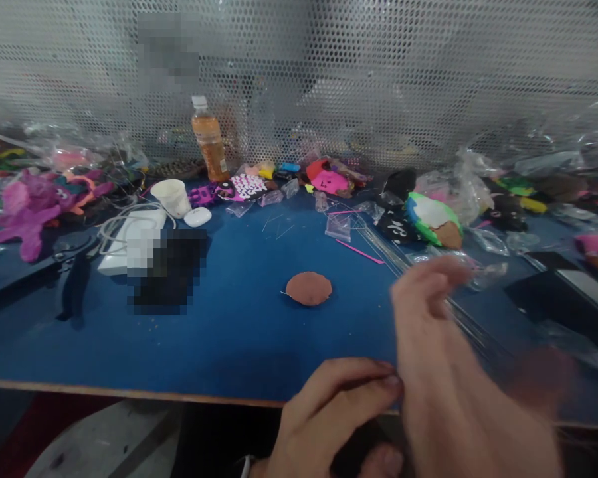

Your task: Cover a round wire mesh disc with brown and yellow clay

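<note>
My left hand (329, 415) sits at the table's near edge, fingers curled with thumb and fingertips pinched together; what it pinches is too small to make out. My right hand (446, 372) is raised just right of it, blurred by motion, fingers bent near thin wires or needles (379, 245) lying on the blue table (229, 332). A brown round felt piece (308, 288) lies on the table ahead of both hands, apart from them.
An orange drink bottle (209, 139) stands at the back by a perforated metal screen. A white paper cup (172, 197), white charger with cable, purple plush toy (27, 206), colourful felt pieces, a green-white-brown plush (433, 220) and several clear plastic bags litter the table.
</note>
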Motion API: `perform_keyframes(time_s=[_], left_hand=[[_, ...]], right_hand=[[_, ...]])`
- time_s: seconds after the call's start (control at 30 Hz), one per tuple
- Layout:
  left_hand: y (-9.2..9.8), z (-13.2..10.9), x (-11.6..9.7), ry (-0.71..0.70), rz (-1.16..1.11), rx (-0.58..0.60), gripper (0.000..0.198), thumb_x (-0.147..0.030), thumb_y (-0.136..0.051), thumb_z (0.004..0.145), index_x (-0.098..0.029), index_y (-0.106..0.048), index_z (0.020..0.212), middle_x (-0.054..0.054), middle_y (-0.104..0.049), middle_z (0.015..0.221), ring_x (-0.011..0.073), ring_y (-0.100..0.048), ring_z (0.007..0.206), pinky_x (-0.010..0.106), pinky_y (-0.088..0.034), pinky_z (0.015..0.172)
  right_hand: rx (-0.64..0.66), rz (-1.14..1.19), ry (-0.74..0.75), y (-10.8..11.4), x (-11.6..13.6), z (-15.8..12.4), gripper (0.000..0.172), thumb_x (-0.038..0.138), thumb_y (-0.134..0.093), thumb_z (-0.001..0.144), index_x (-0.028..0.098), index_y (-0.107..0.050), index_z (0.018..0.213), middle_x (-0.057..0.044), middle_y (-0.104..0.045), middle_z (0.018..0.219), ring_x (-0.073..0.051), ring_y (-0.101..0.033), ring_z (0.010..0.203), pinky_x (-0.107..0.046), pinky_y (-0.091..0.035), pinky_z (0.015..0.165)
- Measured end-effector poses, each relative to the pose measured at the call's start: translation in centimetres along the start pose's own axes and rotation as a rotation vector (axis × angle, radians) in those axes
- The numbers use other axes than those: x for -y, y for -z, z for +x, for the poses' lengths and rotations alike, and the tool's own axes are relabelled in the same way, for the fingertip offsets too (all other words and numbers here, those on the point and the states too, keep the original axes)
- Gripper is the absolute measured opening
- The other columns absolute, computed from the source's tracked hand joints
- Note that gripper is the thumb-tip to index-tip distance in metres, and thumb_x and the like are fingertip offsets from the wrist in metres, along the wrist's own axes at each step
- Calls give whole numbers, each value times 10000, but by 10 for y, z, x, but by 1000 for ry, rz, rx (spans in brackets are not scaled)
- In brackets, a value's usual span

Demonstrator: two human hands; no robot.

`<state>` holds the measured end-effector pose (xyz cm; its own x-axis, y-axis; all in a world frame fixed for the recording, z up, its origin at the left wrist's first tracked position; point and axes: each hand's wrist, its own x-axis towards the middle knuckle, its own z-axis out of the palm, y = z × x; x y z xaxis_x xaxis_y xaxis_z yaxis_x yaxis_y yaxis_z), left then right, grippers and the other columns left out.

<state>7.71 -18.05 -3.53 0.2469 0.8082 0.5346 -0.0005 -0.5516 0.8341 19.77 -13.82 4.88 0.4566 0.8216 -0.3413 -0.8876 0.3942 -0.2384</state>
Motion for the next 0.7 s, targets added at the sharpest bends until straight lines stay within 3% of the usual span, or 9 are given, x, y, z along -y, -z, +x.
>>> perform_keyframes(time_s=[0.13,0.27,0.57,0.7], left_hand=[[-4,9,-1,-27,40,-119,354,-222,-697,977,-181,-667,1327,122,-721,1235,203,-756,1089,268,-648,971],[-1,15,-4,-120,65,-151,225,-222,-666,1011,-136,-700,1216,117,-741,1142,162,-763,1032,212,-641,930],[-1,9,0,-178,154,-157,186,-196,-665,1015,-119,-707,1180,116,-747,1128,156,-775,986,202,-661,857],[1,1,1,-209,227,-122,271,-131,-698,990,-118,-704,1261,128,-749,1200,192,-753,1119,253,-671,935]], right_hand=[[99,305,-241,-3,-6,12,561,524,-341,1055,193,-484,1485,-151,-614,1340,-260,-647,1320,-401,-678,981],[107,376,-280,2,-8,15,560,527,-342,1050,222,-458,1505,-129,-634,1332,-260,-676,1273,-443,-680,977],[135,365,-291,3,-11,15,572,533,-374,1034,206,-469,1494,-120,-651,1299,-248,-691,1247,-426,-669,1001],[128,408,-321,3,-10,16,575,546,-375,1020,242,-453,1502,-112,-642,1316,-259,-673,1269,-443,-682,970]])
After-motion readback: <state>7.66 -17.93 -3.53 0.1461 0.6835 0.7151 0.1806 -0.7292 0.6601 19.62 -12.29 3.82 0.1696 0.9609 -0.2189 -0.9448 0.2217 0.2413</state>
